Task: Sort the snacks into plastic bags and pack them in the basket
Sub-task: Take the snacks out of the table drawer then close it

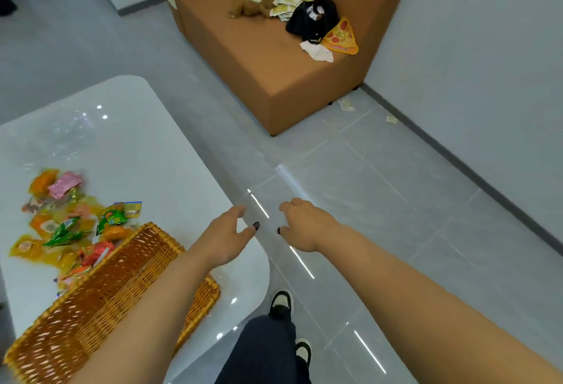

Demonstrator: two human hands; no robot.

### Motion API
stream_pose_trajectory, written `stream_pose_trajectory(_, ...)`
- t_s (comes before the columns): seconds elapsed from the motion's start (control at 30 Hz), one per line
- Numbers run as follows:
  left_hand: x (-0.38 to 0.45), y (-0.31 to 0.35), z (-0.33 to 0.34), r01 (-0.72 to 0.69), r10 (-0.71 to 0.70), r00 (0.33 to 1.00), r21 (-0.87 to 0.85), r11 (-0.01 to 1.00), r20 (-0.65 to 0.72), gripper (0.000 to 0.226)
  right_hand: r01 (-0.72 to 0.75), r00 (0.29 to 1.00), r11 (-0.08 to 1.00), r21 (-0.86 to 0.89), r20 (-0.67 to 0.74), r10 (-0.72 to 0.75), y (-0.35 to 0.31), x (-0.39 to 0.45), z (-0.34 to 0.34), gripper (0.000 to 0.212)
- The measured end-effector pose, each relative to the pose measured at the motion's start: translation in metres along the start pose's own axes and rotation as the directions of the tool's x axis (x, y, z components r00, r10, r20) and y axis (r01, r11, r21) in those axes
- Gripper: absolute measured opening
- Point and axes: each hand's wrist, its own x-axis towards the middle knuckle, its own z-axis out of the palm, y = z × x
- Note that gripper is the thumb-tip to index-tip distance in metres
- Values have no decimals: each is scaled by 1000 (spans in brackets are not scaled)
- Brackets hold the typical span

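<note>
- Two hands are out in front, both holding nothing: left hand (227,231) over the table's near-right corner, right hand (300,225) over bare floor past the table edge.
- Left hand fingers loosely spread and relaxed, thumb toward the right hand; right hand fingers bent downward, loosely curled, nothing inside them.
- Snacks (70,225) lie in a loose pile on the left side of the white table (137,152), well apart from both hands, to the left and slightly nearer the camera than the fingertips.
- Wicker basket (100,292) sits near-left, just right of the pile and touching some packets; its long axis runs diagonally, from near-left to far-right; the left forearm crosses above its right end.
- Key relation: the pile is left of both hands, with the basket between the left forearm and the snacks. The left hand is clearly nearer; the right would have to cross the body.
- No plastic bags clearly visible; a faint glossy patch on the far table could be film, cannot tell.
- Judgement: sorting not begun, basket looks empty, snacks unbagged.
- Orange sofa (274,48) far right holds toys and loose packets, unrelated to the reach.
</note>
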Motion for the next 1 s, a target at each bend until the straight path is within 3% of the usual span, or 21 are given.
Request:
stream_pose_trajectory(0.43,169,55,-41,140,-140,990,-62,988,-8,62,45,994,994,-101,106,-34,85,136,-124,50)
stream_pose_trajectory(0.67,253,81,-68,217,-227,972,-140,966,-61,64,140,981,980,-139,154,-119,119,219,-192,48)
stream_pose_trajectory(1.0,376,55,-94,351,-505,836,-499,793,-215,53,365,897,918,-156,321,-302,113,394,-238,47)
